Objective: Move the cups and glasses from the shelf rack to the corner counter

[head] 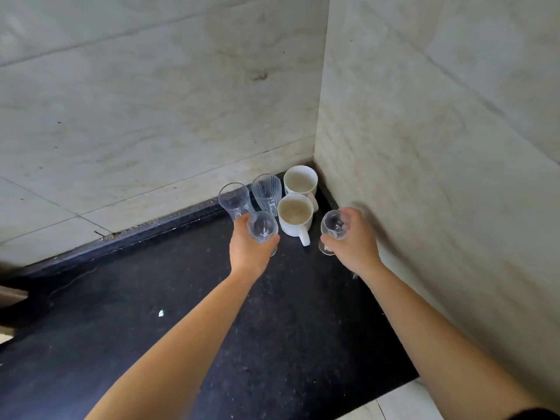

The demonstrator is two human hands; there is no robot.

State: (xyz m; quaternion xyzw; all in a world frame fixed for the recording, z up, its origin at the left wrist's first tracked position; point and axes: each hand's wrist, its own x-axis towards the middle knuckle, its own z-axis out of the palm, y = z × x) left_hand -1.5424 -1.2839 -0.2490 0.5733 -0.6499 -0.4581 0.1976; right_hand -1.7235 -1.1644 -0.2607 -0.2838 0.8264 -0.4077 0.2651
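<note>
In the corner of the black counter (pixel 181 344), a stemmed glass (pixel 262 227) is gripped by the left hand (pixel 250 253) and a second stemmed glass (pixel 333 227) by the right hand (pixel 356 245). Between them a white mug (pixel 295 215) stands; behind it are placed another mug (pixel 300 180) and two clear tumblers (pixel 266 190). The stems are hidden by fingers.
</note>
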